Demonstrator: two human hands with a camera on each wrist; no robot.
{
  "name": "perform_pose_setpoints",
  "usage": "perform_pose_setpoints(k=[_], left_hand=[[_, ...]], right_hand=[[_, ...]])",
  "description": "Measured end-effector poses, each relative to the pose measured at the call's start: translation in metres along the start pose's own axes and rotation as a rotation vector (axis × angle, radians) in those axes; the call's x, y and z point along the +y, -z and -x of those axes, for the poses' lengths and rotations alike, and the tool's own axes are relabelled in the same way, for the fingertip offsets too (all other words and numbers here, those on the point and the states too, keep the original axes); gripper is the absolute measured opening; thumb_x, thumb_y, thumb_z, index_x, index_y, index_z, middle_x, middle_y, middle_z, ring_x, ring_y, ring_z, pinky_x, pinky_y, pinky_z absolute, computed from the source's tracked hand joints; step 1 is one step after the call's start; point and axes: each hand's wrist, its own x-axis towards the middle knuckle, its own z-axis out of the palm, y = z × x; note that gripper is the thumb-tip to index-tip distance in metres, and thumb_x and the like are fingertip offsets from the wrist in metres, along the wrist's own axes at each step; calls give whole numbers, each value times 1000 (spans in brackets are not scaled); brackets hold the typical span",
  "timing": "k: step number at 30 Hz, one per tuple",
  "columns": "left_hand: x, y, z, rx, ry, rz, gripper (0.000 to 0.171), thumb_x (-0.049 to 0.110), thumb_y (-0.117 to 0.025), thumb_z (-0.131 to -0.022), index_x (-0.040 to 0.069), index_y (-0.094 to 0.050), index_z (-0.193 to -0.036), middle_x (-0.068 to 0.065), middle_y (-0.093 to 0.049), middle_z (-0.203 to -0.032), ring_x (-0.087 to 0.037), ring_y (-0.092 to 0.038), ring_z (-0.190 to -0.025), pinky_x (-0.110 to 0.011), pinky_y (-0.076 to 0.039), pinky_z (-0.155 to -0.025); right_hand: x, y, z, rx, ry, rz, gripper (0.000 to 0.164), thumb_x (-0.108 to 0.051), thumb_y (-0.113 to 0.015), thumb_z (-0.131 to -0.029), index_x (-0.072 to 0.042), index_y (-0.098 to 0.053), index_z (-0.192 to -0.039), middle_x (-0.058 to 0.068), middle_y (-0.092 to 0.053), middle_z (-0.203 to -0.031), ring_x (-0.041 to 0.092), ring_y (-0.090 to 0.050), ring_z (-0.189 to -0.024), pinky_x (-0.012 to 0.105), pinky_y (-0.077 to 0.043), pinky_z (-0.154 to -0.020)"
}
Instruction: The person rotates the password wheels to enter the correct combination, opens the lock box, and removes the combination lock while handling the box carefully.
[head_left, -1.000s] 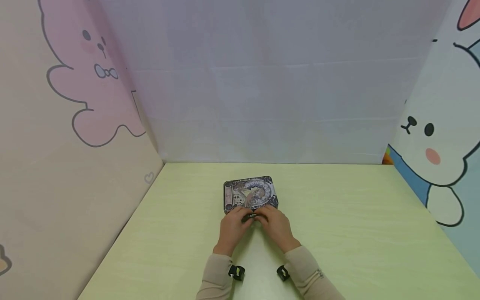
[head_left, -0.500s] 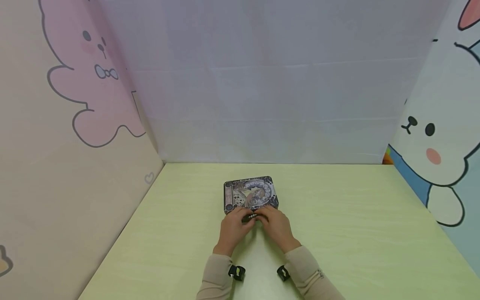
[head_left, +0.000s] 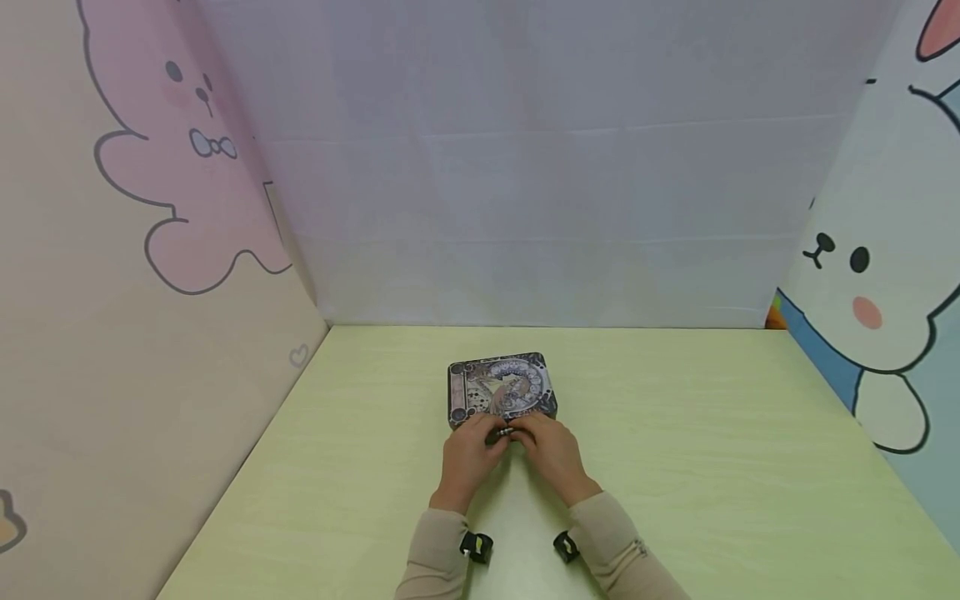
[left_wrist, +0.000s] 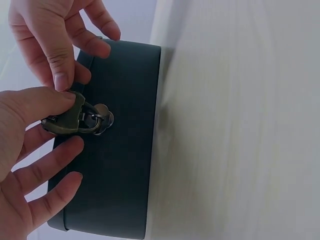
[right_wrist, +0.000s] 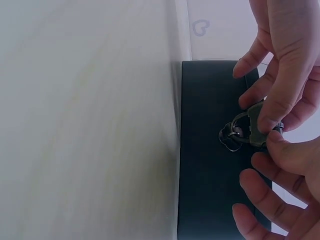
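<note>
Lighting: head view, soft, even; pale sheen on yellow-green tabletop (head_left: 517, 542) — betw. sleeves (head_left: 438, 550). Wrist views — bluish cast, slt. haze; soft shadow beside dark box (left_wrist: 115, 185).

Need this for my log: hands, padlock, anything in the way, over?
Left hand pinching padlock; right hand at its end. Padlock linked to clasp on front of box. No obstruction seen.

Pale yellow-green counter (head_left: 675, 433) with a smooth, flat top, bearing one dark, pattern-topped, rectangular box (head_left: 501, 385), seemingly metal.
</note>
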Motion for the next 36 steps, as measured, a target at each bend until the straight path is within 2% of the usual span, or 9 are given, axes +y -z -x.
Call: perform_pose_setpoints(k=[4, 15, 26, 36], left_hand=[[0, -1, 0, 16, -5, 2, 20, 9, -86, -75, 10, -72, -89, -2, -69, -87, -16, -68, -75, -31, -56, -63], [-1, -1, -2, 6, -10, 19, 16, 10, -84, -78, 10, -73, -90, -3, -69, -89, -17, -69, -77, -34, -57, -64], [-2, 5, -5, -78, -10, -3, 14, 10, -82, -80, 8, -74, -91, -3, -69, -89, -18, -68, -76, -34, -57, -64], [-1, 10, -6, -122, -23, -53, 12, 14, -82, -81, 10, -75, -90, 0, -68, -87, -15, -67, -72, -32, -55, -60]], right_hand=[[0, -1, 0, 4, 6, 3, 12, -6, -78, -82, -6, -75, -93, 6, -71, -92, 23, -69, -82, 40, -56, -71], [-3, 2, -1, 1, 15, 11, 11, -6, -78, -82, -5, -75, -92, 7, -71, -91, 24, -69, -81, 41, -57, -69], [-1, 1, 1, 11, 47, 34, 10, -5, -78, -81, -6, -75, -91, 6, -71, -89, 23, -68, -78, 39, -56, -67], [-2, -1, 1, 1, 6, 28, 9, -7, -78, -82, -7, -75, -91, 5, -71, -91, 23, -69, -80, 41, -56, -69]])
